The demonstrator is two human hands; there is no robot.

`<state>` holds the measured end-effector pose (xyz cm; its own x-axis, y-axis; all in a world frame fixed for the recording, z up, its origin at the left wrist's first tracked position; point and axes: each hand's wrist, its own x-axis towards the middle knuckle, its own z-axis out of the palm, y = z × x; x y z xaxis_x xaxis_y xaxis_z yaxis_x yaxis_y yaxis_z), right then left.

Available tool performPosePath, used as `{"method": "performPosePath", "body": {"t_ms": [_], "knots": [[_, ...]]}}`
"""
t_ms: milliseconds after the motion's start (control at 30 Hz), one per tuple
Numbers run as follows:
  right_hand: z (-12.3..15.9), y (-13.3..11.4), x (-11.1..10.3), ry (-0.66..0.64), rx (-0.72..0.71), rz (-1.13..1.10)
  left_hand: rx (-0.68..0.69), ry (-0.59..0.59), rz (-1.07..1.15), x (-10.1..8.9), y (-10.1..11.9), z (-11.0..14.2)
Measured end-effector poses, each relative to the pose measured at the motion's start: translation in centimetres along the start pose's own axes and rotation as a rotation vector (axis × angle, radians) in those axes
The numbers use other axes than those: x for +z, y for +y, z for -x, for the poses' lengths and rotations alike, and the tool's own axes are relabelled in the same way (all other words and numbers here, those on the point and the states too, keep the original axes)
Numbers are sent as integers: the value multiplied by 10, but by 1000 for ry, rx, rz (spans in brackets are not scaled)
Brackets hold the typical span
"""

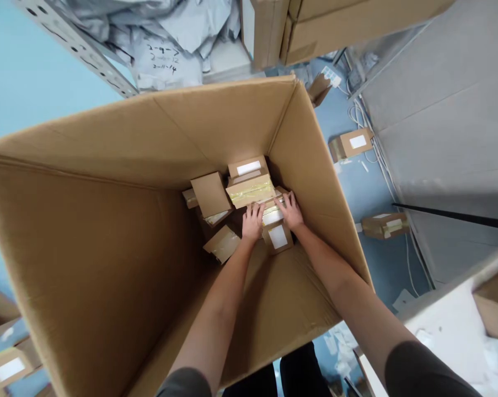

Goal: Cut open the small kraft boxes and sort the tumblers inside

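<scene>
Both arms reach down into a large open cardboard carton [120, 127]. My left hand [253, 221] and my right hand [290, 211] grip a small cardboard box [272, 217] from its two sides, fingers curved over its upper edges. Just below it is another small box with a white label [278, 237]. Beyond my hands, a taped box [251, 191] lies against a labelled box [247, 166] near the carton's corner. To the left lie a plain brown box [211, 194] and a tilted box [223, 244]. The undersides of the boxes are hidden.
Grey plastic mailing bags [161, 55] and brown cartons [327, 30] sit on a shelf behind. On the blue floor at right lie a labelled box [356, 141], another box [385, 225] and white cables [381, 157]. More boxes [11, 366] lie at lower left.
</scene>
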<state>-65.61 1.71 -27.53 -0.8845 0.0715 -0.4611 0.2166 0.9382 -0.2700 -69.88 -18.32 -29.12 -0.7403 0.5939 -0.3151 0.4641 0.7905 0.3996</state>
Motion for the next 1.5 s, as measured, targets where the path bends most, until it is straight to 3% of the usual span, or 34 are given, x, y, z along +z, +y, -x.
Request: {"method": "performPosePath", "body": {"t_ms": [133, 233, 333, 467, 600, 700, 800, 900, 1033, 1167, 1300, 1500], "knots": [[16, -14, -22, -33, -22, 4, 48, -16, 23, -32, -2, 19], [36, -34, -52, -50, -40, 27, 63, -8, 15, -72, 3, 40], [62, -60, -97, -34, -51, 39, 63, 27, -21, -125, 16, 64], [103, -100, -176, 25, -100, 62, 50, 103, -52, -204, 41, 103], [155, -139, -258, 111, -160, 90, 50, 222, -59, -281, 71, 149], [200, -160, -303, 200, -167, 83, 72, 318, -85, -329, 94, 184], [250, -169, -329, 303, -162, 53, 144, 382, -118, -366, 120, 217], [307, -163, -340, 413, -135, 26, 248, 422, -142, -387, 151, 245], [399, -131, -338, 559, -52, -2, 439, 435, -139, -389, 211, 273], [510, -80, -313, 672, 136, -36, 664, 368, -121, -358, 300, 298], [632, -21, -255, 714, 395, -108, 893, 214, -106, -293, 405, 327], [800, 48, -134, 739, 777, -273, 1174, -119, -136, -160, 545, 385]]}}
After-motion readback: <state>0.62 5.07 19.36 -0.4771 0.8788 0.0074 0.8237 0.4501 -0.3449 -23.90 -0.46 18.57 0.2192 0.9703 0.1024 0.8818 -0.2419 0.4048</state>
